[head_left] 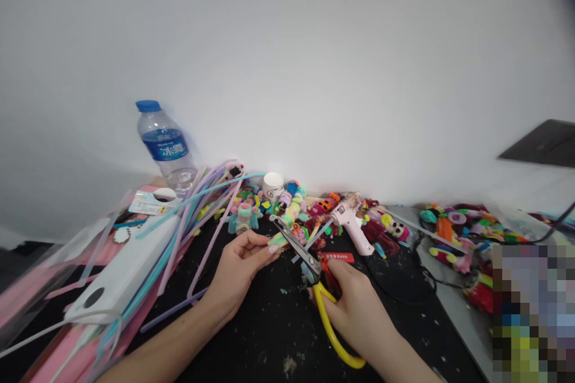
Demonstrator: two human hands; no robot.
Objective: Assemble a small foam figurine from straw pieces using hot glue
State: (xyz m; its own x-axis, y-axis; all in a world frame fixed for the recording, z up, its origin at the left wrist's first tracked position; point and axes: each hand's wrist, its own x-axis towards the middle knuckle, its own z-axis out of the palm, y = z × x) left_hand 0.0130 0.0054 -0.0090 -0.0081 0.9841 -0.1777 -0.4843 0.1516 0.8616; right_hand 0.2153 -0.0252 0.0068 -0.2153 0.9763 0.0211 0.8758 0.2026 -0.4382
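Note:
My left hand point(240, 269) pinches a short pale green pipe-cleaner piece point(279, 240) between thumb and fingers, low over the black table point(269, 335). My right hand point(354, 305) grips yellow-handled scissors point(314, 287). Their open blades point(291, 239) sit around the end of the green piece. A thin bluish strip point(314, 239) crosses just behind the blades.
A pink hot glue gun point(353, 224) lies behind the scissors amid several small colourful craft figures point(291, 203). A water bottle point(166, 146) stands at the back left by a white wall. Long pastel pipe cleaners point(197, 209) and a white box point(126, 269) lie at left. More colourful pieces point(458, 233) fill the right.

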